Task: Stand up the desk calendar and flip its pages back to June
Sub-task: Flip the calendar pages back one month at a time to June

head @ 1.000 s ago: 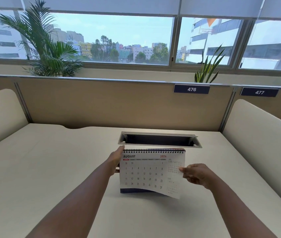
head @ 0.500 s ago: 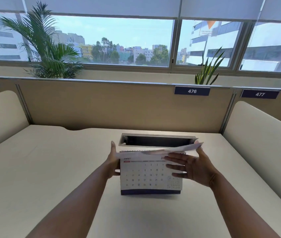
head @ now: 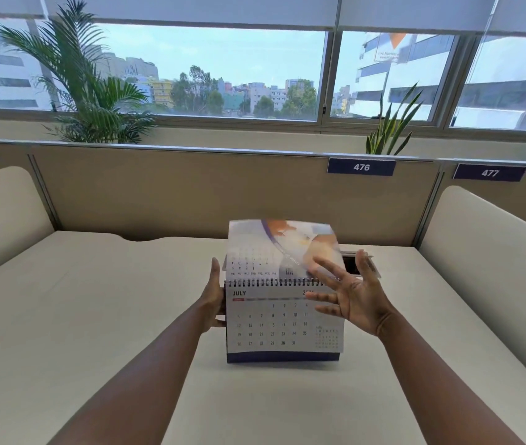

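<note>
The spiral-bound desk calendar point(head: 274, 326) stands upright on the beige desk point(head: 78, 316), its front page reading JULY. One flipped page point(head: 274, 248) is blurred and swung up above the wire spiral, its printed back side facing me. My left hand point(head: 213, 300) grips the calendar's left edge near the top. My right hand point(head: 348, 293) hovers at the upper right corner with fingers spread apart, holding nothing, and it covers part of the year print.
A dark cable slot point(head: 351, 263) is sunk into the desk just behind the calendar. Beige partitions point(head: 191, 194) with labels 476 point(head: 361, 167) and 477 point(head: 489, 172) close the back; padded dividers point(head: 486, 252) stand on both sides. Plants point(head: 88, 91) line the window sill.
The AUGUST page has been lifted by my right hand and flipped up over the spiral, which uncovers JULY. My right hand has let go of the page and opened. My left hand keeps its hold.
</note>
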A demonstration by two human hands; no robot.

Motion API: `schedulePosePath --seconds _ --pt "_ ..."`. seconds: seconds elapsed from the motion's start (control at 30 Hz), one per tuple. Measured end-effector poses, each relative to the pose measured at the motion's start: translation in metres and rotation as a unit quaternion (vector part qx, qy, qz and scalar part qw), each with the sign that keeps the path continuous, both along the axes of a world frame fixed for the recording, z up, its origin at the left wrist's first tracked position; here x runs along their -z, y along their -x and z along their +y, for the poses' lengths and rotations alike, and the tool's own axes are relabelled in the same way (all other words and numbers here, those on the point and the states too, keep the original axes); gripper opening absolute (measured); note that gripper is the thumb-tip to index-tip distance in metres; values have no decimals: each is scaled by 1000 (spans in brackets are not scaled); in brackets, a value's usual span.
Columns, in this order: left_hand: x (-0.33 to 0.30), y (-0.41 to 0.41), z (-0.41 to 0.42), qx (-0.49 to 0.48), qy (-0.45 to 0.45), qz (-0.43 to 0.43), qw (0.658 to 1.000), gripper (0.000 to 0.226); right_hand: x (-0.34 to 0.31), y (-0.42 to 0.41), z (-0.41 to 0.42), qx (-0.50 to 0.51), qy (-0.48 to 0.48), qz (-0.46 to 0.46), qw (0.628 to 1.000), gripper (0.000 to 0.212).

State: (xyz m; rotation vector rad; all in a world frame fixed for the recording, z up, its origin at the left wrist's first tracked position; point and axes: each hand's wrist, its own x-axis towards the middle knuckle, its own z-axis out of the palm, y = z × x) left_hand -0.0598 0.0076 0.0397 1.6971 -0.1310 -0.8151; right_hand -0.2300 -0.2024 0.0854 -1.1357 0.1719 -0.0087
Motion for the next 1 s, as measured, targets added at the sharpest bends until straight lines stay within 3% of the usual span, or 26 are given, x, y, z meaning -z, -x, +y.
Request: schedulePosePath --seconds 0.27,0.47,0.57,0.7,0.83,1.0 --pt "7 -5 -7 -4 -32 -11 999 51 5 -4 5 56 86 25 994 62" --pt "5 -5 -11 -16 -41 -11 999 47 7 -3 3 121 88 13 989 48" --pt "5 -5 -11 -13 -40 -15 999 49 13 -1 2 281 116 19 953 26" --pt "6 -5 -11 -18 -42 -20 999 50 32 1 -6 433 194 143 869 14" --pt "5 -5 -11 -17 -46 -21 999 51 47 5 -12 379 188 237 874 9" --pt "5 -5 -10 -15 -43 -19 999 51 55 6 -11 355 202 252 877 13"
